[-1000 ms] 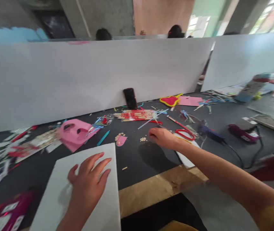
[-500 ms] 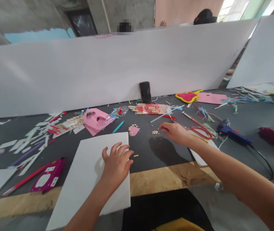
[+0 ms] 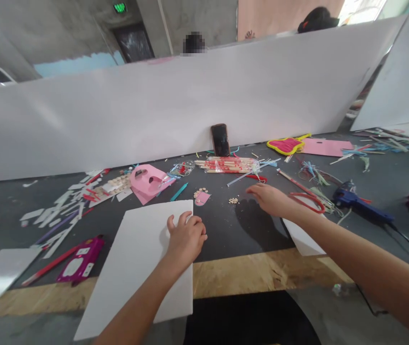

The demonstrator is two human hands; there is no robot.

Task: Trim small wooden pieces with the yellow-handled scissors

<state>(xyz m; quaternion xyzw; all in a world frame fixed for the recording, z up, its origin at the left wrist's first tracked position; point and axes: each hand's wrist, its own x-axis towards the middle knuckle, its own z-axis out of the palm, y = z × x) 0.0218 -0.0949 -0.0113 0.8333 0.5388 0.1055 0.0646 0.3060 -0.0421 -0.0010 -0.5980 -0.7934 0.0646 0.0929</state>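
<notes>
My left hand [image 3: 187,239] is over the right edge of a white foam board [image 3: 147,268], its thumb and forefinger closed together just past that edge. What they hold, if anything, is too small to make out. Above the dark tabletop, my right hand [image 3: 274,201] has its fingers loosely bent and apart, with nothing visible in them. Just left of it lies a small pile of tiny pale pieces [image 3: 233,201]. Farther left is a pink heart-shaped piece [image 3: 202,198] with similar bits along its upper edge.
A phone [image 3: 221,140] leans on the white partition behind bundled sticks [image 3: 226,165]. A pink mask-like cutout [image 3: 150,181] and teal stick [image 3: 179,191] lie left. Red-handled scissors [image 3: 308,201] and a blue glue gun [image 3: 362,206] are right. A magenta case [image 3: 81,258] sits front left.
My left hand has moved right and its spread fingers have closed where a short pale stick lay, which no longer shows. My right hand has drawn away from the pile, fingers loosening. The view has shifted slightly.
</notes>
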